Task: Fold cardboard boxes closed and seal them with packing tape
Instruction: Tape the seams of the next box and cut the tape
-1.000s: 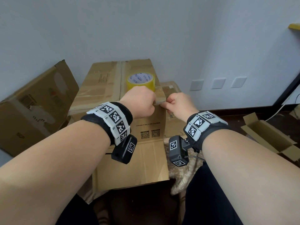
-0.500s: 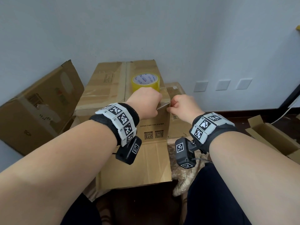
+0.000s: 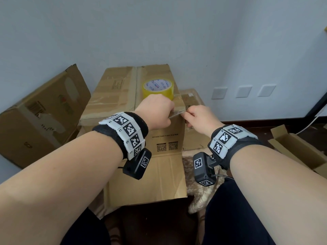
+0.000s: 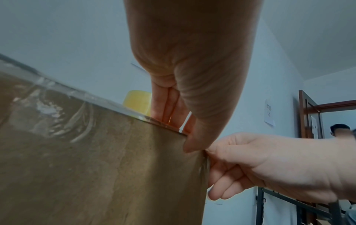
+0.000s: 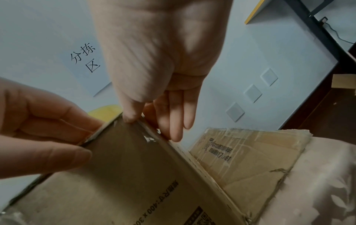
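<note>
A brown cardboard box (image 3: 115, 103) stands in front of me with its top flaps folded shut and taped along the seam. A yellow tape roll (image 3: 158, 89) rests on its top. My left hand (image 3: 155, 112) grips the top front edge at the box's right corner, thumb on the front face (image 4: 189, 146) and fingers on top. Just right of it, my right hand (image 3: 190, 114) pinches a shiny tape strip (image 3: 177, 114) at that corner. The right wrist view shows the thumb (image 5: 131, 118) pressing the corner edge, with the other fingers behind it.
A second box (image 3: 35, 117) leans at the left. A taped box (image 3: 191, 98) sits behind on the right, and an open small box (image 3: 300, 151) lies on the floor at far right. The near flap (image 3: 150, 177) hangs down over a patterned cloth (image 3: 200, 197). A person (image 4: 340, 130) stands in a doorway.
Both hands stay at the box's front right corner. My right hand has drawn slightly away from the left, and a short shiny strip now shows between them.
</note>
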